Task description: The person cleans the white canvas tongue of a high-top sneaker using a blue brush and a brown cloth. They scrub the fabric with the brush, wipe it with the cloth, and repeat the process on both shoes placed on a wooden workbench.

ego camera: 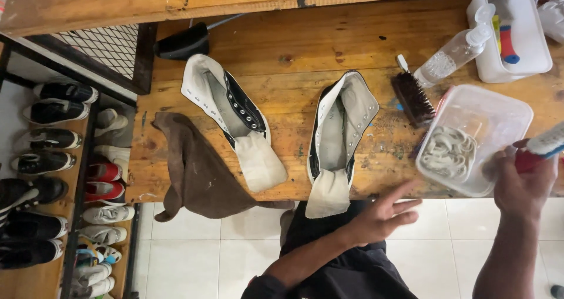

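Wooden and worn, the workbench fills the upper and middle part of the frame, with pale floor tiles below it and a shoe rack full of pairs down the left edge.

At the right edge, the right hand is closed around a small brush with a red grip and pale bristles, held just beside a clear plastic tub. The tub sits at the bench's near right corner, and white shoelaces lie coiled inside it. The left hand is lower centre, empty, with fingers spread and palm turned partly up, hovering just off the bench's front edge near the tub and touching nothing.

Just left of that hand, a black and white high-top shoe lies unlaced with its tongue hanging over the edge. Its mate lies further left, also opened out. A brown rag drapes over the edge at centre left.

Above the tub lie a dark scrubbing brush, a clear spray bottle and, in the upper right corner, a white tray of supplies.
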